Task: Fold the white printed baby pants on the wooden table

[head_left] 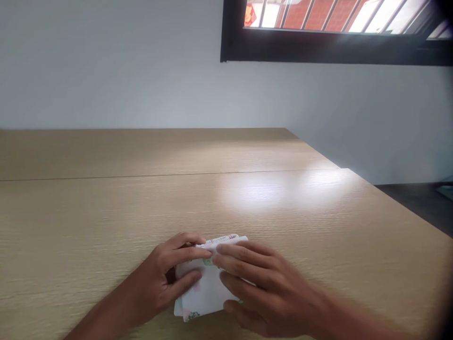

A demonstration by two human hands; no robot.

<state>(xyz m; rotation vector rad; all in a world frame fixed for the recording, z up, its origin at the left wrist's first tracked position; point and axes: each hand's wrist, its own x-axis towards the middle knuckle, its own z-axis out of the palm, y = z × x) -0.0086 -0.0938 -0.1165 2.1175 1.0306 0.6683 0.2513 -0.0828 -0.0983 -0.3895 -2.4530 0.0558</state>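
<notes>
A folded white cloth (pixel 207 293) with small pink, green and black prints lies on the table near its front. Its layers are stacked into a small packet, with a thicker folded edge on the far side. My left hand (pixel 173 269) rests over its left part, thumb and fingers apart, fingertips touching the top. Across the right part lies my right hand (pixel 260 283), its fingers stretched out and pressing flat on the cloth. The cloth's right edge is mostly hidden under that hand.
The light wood table (pixel 106 217) has a seam running across it and a right edge that slants away. Behind it stands a pale wall (pixel 123 66). A dark-framed window (pixel 318 45) with bars is at the upper right, and dark floor (pixel 414 203) shows beyond the table.
</notes>
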